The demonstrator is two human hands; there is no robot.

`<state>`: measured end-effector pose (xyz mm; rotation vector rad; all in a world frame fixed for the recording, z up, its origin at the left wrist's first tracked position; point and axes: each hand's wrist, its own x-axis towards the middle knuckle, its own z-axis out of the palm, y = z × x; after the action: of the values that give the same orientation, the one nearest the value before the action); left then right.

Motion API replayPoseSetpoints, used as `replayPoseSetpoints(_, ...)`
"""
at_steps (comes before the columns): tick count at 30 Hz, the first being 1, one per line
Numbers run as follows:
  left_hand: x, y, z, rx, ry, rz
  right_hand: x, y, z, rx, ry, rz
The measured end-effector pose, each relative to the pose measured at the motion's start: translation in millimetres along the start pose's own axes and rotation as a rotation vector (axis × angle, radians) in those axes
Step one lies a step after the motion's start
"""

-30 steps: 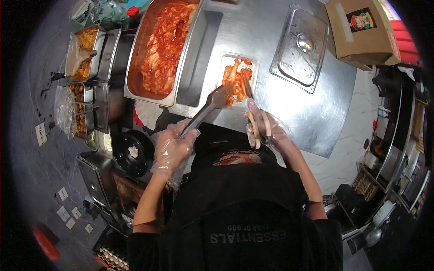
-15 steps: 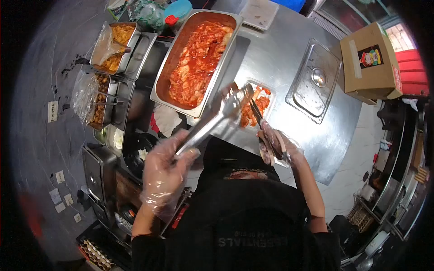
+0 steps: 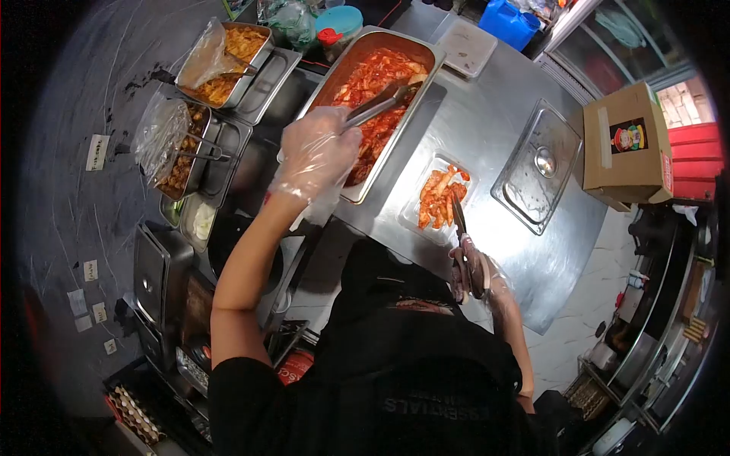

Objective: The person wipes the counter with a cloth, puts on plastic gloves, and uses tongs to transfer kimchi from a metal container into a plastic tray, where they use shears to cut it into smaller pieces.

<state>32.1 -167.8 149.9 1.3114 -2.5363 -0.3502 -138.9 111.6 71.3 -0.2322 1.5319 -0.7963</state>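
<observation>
My left hand (image 3: 319, 148), in a clear plastic glove, is closed around metal tongs (image 3: 372, 105). The tong tips reach into the red kimchi (image 3: 380, 72) in a deep steel pan (image 3: 408, 115). Gloved as well, my right hand (image 3: 479, 277) grips scissors (image 3: 459, 216) by the handles, blades pointing away from me. Their tips are at the near right side of a heap of cut kimchi (image 3: 437, 199). That heap lies in a small clear plastic tray (image 3: 408, 215) on the steel table.
A steel lid (image 3: 544, 162) lies right of the tray, with a cardboard box (image 3: 623, 144) beyond it. To the left stand steel pans of orange shredded food (image 3: 242, 44) and brown food (image 3: 181, 171), partly under plastic. A blue container (image 3: 508, 23) is at the back.
My left hand has moved the tongs from beside the scissors over the small tray, up and left into the big kimchi pan. The scissors have drawn back slightly toward me. The whole view has shifted.
</observation>
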Motion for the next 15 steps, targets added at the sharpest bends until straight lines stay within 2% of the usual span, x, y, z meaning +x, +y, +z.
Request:
replayPoseSetpoints(2, 2.9, 2.4, 3.9, -0.003, 0.001, -0.005, 0.9, 4.3, 0.0, 0.010, 0.003, 0.035)
replayPoseSetpoints(4, -1.1, -6.5, 2.4, -0.090, 0.085, -0.012, 1.2, 9.3, 0.2, 0.008, 0.034, -0.035)
replayPoseSetpoints(7, -8.0, -19.0, -13.3, -0.343, 0.099, -0.142, -1.9, 5.8, 3.3, 0.083, 0.038, -0.015)
replayPoseSetpoints(8, -9.5, -20.5, -24.3, -0.243, 0.059, -0.149, -3.2, 3.8, 4.0, 0.087, 0.038, -0.017)
replayPoseSetpoints(10, -14.8, -32.3, -24.9, -0.492, 0.067, -0.266, -5.0, -0.5, 4.4, 0.064, 0.022, -0.020)
replayPoseSetpoints(13, -22.1, -30.0, -45.8, -0.376, -0.013, -0.286, -2.1, -2.1, 6.4, 0.015, 0.065, -0.006)
replayPoseSetpoints(15, -32.7, -32.6, -51.9, -0.428, -0.002, -0.333, -2.2, -3.6, 7.0, 0.046, 0.037, -0.017)
